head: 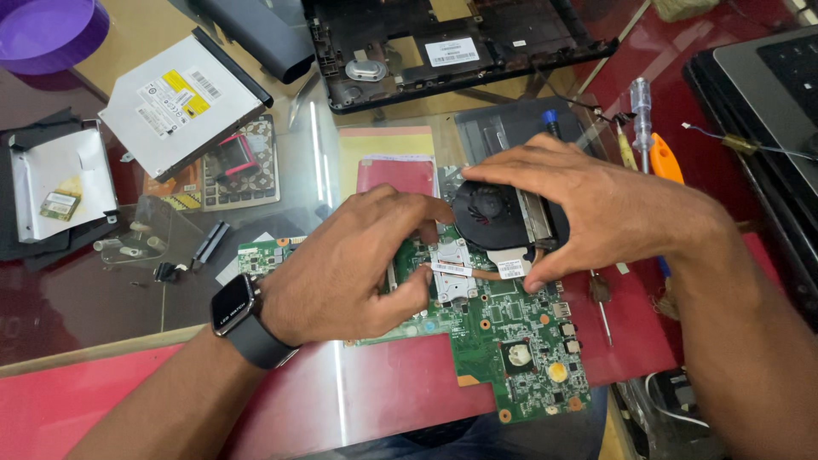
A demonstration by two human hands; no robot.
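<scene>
green motherboard [494, 332], black fan [490, 217], purple bowl [47, 30]

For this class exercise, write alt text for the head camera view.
Two bare hands, left hand and right hand, grip a black cooling fan on a green circuit board; an optical drive lies on the glass table.

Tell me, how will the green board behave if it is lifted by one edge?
The board looks thin and flat, so probably stiff but slightly bendable. The fan sits at its far end, so that end may feel heavier. Its small exposed parts look fragile.
</scene>
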